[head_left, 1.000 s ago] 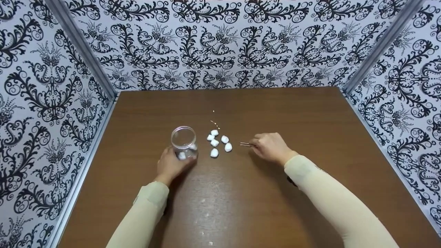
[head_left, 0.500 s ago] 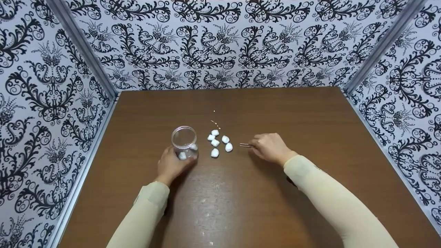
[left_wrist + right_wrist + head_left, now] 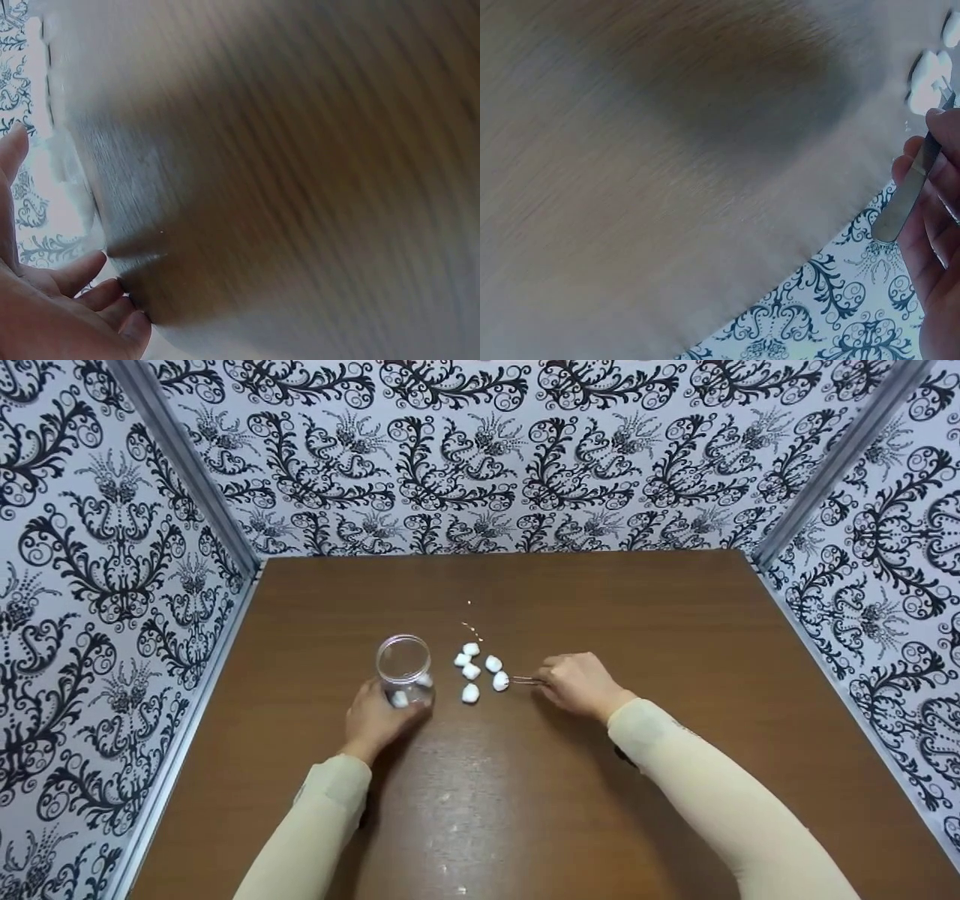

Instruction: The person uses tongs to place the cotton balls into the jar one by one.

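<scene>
My left hand (image 3: 377,718) grips the lower part of a clear open-topped jar (image 3: 403,660) standing on the table. A couple of white cotton balls show through its wall near the bottom. My right hand (image 3: 577,684) pinches metal tweezers (image 3: 525,681), whose tips reach the nearest cotton ball (image 3: 500,681). The flat metal end of the tweezers (image 3: 900,210) sticks out behind the fingers in the right wrist view. Several more cotton balls (image 3: 470,670) lie loosely grouped between the jar and the tweezers. In the left wrist view the left fingers (image 3: 79,274) curve at the jar, which is washed out by glare.
Small pale crumbs (image 3: 471,628) lie on the brown wooden table (image 3: 615,600) behind the cotton balls. Patterned black-and-white panels (image 3: 487,457) with grey metal corner posts (image 3: 825,472) enclose the table's back and sides.
My right hand has moved slightly left, bringing the tweezer tips from short of the nearest cotton ball right up to it. My left hand and the jar stay in place.
</scene>
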`<state>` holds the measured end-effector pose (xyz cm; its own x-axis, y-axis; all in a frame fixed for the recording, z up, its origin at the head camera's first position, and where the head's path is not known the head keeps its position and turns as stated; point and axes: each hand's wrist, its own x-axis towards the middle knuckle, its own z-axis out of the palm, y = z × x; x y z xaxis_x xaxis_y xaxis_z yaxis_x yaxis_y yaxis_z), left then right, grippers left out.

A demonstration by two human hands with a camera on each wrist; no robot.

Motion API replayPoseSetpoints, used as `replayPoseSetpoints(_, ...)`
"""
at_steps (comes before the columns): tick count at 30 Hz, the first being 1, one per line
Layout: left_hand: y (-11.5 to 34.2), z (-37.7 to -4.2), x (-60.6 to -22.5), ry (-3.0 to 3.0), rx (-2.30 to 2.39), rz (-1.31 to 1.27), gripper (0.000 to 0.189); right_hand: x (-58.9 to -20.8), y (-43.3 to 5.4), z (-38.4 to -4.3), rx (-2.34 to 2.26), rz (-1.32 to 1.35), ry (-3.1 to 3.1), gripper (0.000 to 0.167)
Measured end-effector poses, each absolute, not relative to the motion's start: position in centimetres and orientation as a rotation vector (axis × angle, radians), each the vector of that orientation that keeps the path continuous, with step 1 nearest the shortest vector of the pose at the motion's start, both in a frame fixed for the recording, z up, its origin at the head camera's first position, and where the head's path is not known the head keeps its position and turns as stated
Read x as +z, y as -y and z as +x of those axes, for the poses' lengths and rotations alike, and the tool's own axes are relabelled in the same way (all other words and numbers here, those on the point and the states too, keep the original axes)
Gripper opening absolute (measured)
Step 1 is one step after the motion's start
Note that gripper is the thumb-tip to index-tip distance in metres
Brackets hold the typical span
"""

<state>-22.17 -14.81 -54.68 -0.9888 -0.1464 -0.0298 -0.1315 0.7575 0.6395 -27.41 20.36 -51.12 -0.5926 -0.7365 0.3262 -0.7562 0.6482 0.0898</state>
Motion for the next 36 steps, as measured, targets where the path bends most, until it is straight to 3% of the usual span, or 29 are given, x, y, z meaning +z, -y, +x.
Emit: replayPoseSetpoints(36,14.67,-21.96,-54.62,2.892,-1.07,0.229,0.093,-51.66,-19.87,-27.68,0.058,1.199,2.562,0.008)
